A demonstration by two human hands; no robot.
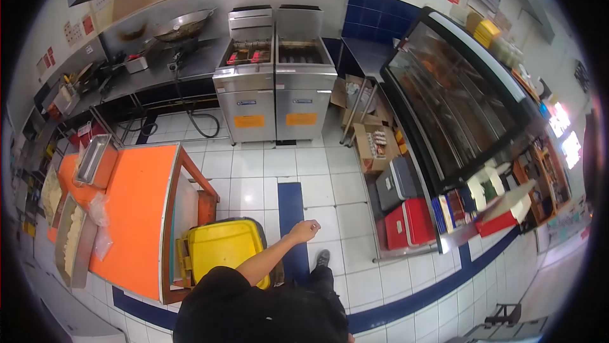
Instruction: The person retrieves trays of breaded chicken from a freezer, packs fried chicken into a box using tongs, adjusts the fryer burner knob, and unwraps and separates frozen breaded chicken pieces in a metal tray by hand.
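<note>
My left hand (306,231) is stretched out in front of my body, above the tiled floor (354,221). Its fingers look curled in, and nothing shows in them. The closest thing to that arm is a bin with a yellow lid (225,249), beside the orange table; my forearm passes over its right edge. Of my right hand (351,338), only a sliver of skin shows at the bottom edge, and its fingers are hidden. One dark shoe (323,258) of mine is on the floor just below the left hand.
An orange-topped table (136,216) at left bears metal trays and a plastic bag. Two steel fryers (250,105) stand against the back wall. At right, a glass display cabinet (453,96) rises above a shelf with a red cooler (406,224) and cardboard boxes (366,153).
</note>
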